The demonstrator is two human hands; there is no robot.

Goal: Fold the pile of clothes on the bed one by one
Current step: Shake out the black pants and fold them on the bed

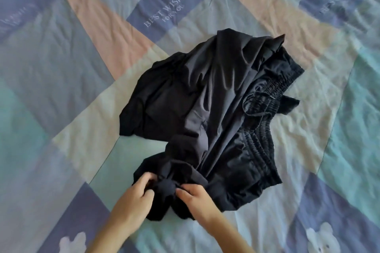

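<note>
A pile of black clothes (207, 109) is heaped at the centre of the frame on the patchwork bedspread (61, 68). Its bunched lower edge is gripped by the left hand (135, 197) and right hand (197, 197), both closed on the fabric at lower centre.

Pile of black clothes (205, 109): garments overlap; number of pieces and their types cannot be told. Near end bunched, partly covered by left hand (135, 193) and right hand (197, 197). Both forearms cut off at near edge. Bedspread (61, 68): lettering at far left and far right blurred, unreadable; bear prints at near edge cropped.
</note>
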